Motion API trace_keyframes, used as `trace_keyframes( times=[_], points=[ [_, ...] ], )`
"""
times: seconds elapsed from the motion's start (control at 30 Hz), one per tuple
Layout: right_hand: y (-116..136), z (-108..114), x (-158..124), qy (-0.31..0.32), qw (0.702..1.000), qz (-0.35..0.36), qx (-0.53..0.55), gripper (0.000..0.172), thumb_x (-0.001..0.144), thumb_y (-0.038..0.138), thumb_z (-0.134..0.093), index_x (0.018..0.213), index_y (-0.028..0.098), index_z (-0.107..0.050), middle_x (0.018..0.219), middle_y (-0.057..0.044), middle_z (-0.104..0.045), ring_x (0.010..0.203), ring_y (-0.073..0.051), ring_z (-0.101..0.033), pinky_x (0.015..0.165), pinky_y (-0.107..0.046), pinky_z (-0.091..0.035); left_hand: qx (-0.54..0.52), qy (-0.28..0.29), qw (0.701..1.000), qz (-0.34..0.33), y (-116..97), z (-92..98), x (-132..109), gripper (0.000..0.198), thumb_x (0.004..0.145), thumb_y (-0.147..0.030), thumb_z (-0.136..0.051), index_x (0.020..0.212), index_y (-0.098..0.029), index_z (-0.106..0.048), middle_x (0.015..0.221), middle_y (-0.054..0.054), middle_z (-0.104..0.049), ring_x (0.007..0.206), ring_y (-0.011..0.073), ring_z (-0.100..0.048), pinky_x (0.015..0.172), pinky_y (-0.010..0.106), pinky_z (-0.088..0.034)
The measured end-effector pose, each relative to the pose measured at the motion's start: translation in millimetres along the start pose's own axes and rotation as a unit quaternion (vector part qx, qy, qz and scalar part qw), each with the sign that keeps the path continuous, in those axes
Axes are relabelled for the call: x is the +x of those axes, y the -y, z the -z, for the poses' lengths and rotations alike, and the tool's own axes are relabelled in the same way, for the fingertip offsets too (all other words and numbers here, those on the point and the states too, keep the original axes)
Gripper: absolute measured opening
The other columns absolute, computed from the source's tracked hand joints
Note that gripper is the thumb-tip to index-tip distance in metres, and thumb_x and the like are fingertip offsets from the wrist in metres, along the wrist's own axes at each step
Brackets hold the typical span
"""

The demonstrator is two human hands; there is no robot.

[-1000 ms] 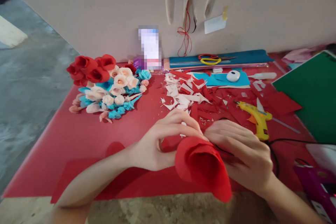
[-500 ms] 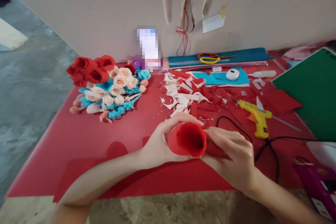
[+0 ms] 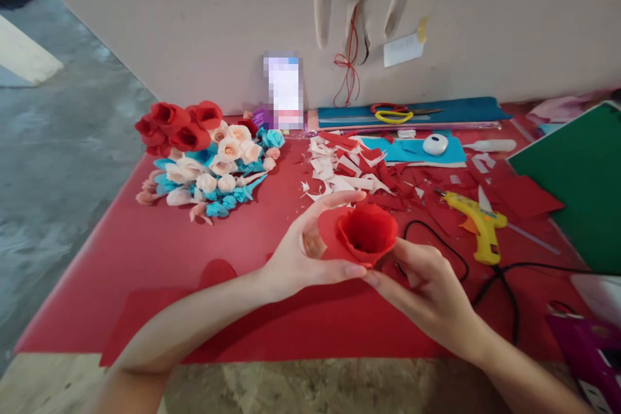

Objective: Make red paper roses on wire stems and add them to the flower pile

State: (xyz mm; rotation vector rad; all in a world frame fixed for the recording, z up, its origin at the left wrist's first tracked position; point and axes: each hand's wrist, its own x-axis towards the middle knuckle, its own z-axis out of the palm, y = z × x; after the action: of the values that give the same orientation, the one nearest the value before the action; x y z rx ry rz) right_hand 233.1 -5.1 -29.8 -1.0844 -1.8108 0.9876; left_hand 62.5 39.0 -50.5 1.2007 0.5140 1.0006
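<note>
Your red tabletop (image 3: 97, 272) bears a pile of paper flowers (image 3: 224, 167) at its back left. Your left hand (image 3: 295, 259) and right hand (image 3: 434, 284) are both clamped on one red paper flower (image 3: 366, 236), cupping its left side and pinching its right, above the tabletop.

Red paper flower (image 3: 365, 234) now more upright

the head camera looks forward and down onto the table (image 3: 145, 246) from nearby
</note>
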Motion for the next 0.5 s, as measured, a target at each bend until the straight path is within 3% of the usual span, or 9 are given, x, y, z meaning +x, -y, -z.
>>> trace_keyframes(
  times=[0.1,0.23,0.33,0.4,0.5],
  points=[
    [-4,0,1,-0.002,1.0,0.004,0.023,0.008,0.083,0.02,-0.06,0.089,0.016,-0.062,0.065,0.003,-0.061,0.056,-0.008,-0.055,0.053,-0.014,-0.045,0.019,0.031,0.999,-0.022,0,3.2,1,0.058,0.066,-0.026,-0.077,0.119,-0.024,-0.052,0.122,0.009,-0.058,0.092,0.0149,-0.063,0.074,0.021,-0.052],
    [-8,3,5,-0.045,0.999,0.031,0.001,0.006,0.08,0.02,-0.062,0.077,0.016,-0.061,0.062,0.002,-0.062,0.052,-0.009,-0.055,0.05,-0.017,-0.045,0.088,0.123,0.989,-0.004,-13,11.6,9,0.068,0.066,-0.022,-0.077,0.127,-0.026,-0.046,0.12,0.008,-0.06,0.1,0.0192,-0.062,0.086,0.03,-0.05],
    [-7,5,8,-0.077,0.995,0.039,-0.049,0.004,0.077,0.017,-0.062,0.074,0.017,-0.059,0.059,0.003,-0.062,0.049,-0.01,-0.056,0.047,-0.017,-0.046,0.205,0.114,0.972,-0.01,-30,20.3,17,0.054,0.073,-0.025,-0.071,0.122,-0.024,-0.05,0.124,0.008,-0.057,0.111,0.0216,-0.056,0.093,0.033,-0.046],
    [-6,6,9,-0.09,0.993,0.042,-0.067,0.008,0.077,0.018,-0.06,0.07,0.018,-0.057,0.057,0.004,-0.062,0.048,-0.01,-0.056,0.045,-0.018,-0.046,0.324,0.11,0.939,-0.019,-39,28.0,19,0.039,0.08,-0.026,-0.063,0.117,-0.022,-0.054,0.121,0.006,-0.059,0.113,0.0207,-0.054,0.097,0.034,-0.042],
    [-4,6,9,-0.105,0.989,0.05,-0.088,0.012,0.077,0.019,-0.06,0.066,0.02,-0.055,0.059,0.003,-0.063,0.049,-0.011,-0.057,0.045,-0.019,-0.046,0.49,0.152,0.858,0.025,-38,44.5,11,0.025,0.086,-0.026,-0.053,0.11,-0.02,-0.058,0.114,0.006,-0.062,0.105,0.0197,-0.057,0.093,0.034,-0.043]
  ],
)
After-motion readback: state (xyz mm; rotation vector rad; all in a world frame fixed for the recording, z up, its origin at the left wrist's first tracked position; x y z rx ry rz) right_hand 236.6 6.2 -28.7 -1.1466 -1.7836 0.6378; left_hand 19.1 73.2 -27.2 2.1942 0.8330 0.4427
